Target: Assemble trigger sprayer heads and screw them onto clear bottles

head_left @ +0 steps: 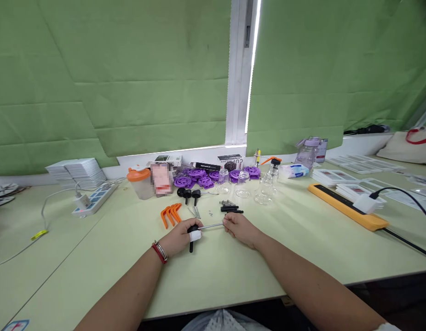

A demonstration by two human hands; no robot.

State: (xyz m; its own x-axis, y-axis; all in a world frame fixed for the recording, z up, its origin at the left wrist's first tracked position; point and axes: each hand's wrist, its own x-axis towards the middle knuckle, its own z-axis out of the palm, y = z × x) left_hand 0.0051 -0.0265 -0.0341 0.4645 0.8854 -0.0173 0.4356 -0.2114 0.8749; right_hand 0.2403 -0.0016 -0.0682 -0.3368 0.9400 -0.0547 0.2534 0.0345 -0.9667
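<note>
My left hand [186,234], a white wrap on its thumb, is closed around a black part [191,247] whose short stem sticks out below the fingers. A thin metal rod [212,225] runs from this black part across to my right hand [238,228]. The fingers of my right hand pinch the rod's far end; its tip is hidden. Orange hooked pieces [170,214] lie just beyond my left hand. Close past my right hand are black cylindrical pieces [230,209], small springs or screws [227,202] and tiny metal bits [210,213]. Long screws [195,212] lie between.
Farther back are black round-headed parts [196,195], purple plastic pieces [195,174], clear plastic cups [242,188] and an orange-lidded cup [140,184]. Power strips stand left [95,202] and right [347,207], with trailing cables. A lilac bottle [307,151] stands back right.
</note>
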